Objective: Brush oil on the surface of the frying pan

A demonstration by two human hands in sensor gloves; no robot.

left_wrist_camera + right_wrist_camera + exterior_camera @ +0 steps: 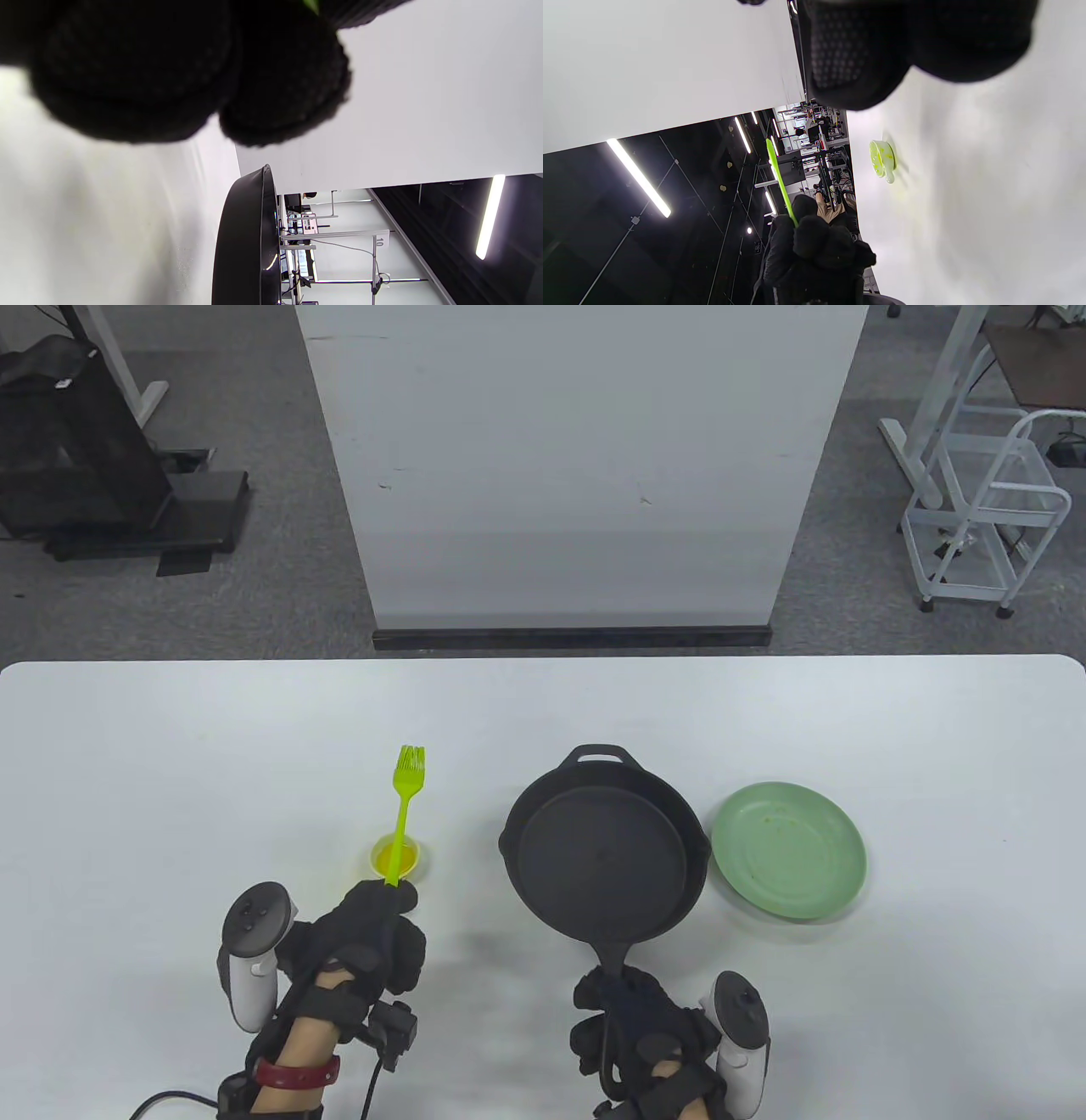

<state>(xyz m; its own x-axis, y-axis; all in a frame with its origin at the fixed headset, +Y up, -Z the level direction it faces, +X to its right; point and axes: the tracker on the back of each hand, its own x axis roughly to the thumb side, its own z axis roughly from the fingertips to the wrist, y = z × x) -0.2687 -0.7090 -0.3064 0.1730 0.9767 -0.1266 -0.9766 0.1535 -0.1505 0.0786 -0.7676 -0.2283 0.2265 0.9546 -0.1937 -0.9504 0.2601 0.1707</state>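
- Sitting on the white table [170,780], the black frying pan [604,857] has its handle gripped by the right hand [645,1035].
- Left hand [365,942] pinches the green brush [405,806], raised above the small oil dish [396,857].
- Green plate [789,848] lies just right of the pan.

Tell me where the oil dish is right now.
In the table view the oil dish sits left of the pan, just beyond the left hand, under the raised brush.

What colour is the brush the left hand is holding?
Bright lime green; the silicone basting brush shows best in the table view.
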